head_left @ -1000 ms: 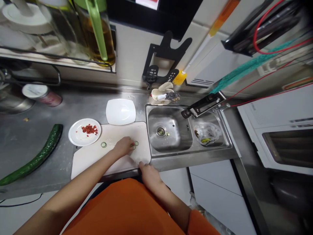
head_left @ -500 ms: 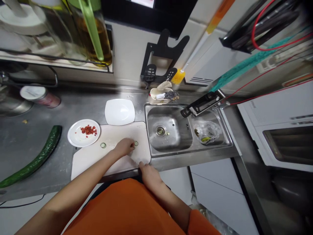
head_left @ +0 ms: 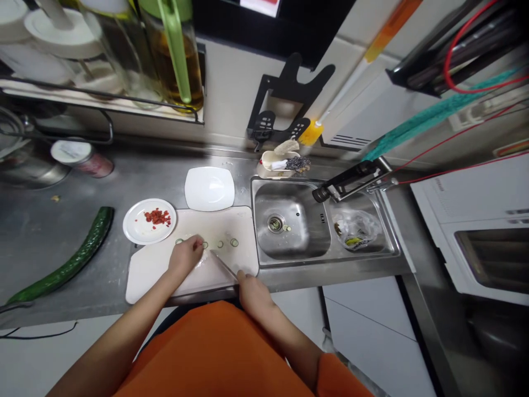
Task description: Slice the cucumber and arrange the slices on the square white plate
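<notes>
My right hand (head_left: 253,292) is closed on the handle of a knife (head_left: 224,266), whose blade points left across the white cutting board (head_left: 152,270). Over the board, my left hand (head_left: 187,255) has its fingers pinched together beside a thin green-edged slice (head_left: 205,245); whether it holds anything is too small to tell. Several such slices lie in a row, the rightmost slice (head_left: 234,242) near the board's right side. Behind the board is a white square plate (head_left: 209,189). A round white plate (head_left: 136,231) with chopped red pieces (head_left: 157,217) overlaps the board's left corner.
A whole cucumber (head_left: 82,258) lies on the steel counter at the left. To the right is a double sink (head_left: 306,242) with a clear plastic bag (head_left: 357,227) in its right basin. Bottles (head_left: 177,66) stand on a shelf above, and a red-and-white can (head_left: 82,158) stands behind.
My left hand has moved left along the board, uncovering slices. The knife blade now shows clearly in my right hand. The whole view has shifted slightly.
</notes>
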Demonstrator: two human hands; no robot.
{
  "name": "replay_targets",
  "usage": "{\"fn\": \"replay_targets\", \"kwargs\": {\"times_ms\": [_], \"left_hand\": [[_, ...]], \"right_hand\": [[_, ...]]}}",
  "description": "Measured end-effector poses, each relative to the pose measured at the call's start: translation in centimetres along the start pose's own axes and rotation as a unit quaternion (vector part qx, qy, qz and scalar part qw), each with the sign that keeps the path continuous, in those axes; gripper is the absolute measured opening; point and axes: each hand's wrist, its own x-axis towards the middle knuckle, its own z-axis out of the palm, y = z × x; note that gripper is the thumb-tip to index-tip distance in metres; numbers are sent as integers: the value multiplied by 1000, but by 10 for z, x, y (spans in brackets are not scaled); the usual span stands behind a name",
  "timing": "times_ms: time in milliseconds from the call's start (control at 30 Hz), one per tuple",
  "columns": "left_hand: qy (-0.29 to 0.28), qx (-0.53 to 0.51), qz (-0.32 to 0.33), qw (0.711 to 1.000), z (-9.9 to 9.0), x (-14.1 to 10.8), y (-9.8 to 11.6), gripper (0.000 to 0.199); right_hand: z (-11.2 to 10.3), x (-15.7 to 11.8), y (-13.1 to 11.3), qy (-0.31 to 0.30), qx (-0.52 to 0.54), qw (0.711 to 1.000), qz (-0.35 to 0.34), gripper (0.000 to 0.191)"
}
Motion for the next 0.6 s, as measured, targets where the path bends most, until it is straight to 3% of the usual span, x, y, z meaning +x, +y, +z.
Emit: {"fn": "replay_targets", "kwargs": {"times_ms": [200,600], "left_hand": [[84,16,109,990,20,-8,-21,27],[107,6,130,986,32,-8,-29,27]], "right_hand": [[-2,3,-9,20,-21,1000,-3,45],[-10,13,-31,41,-49,998,-19,34]]}}
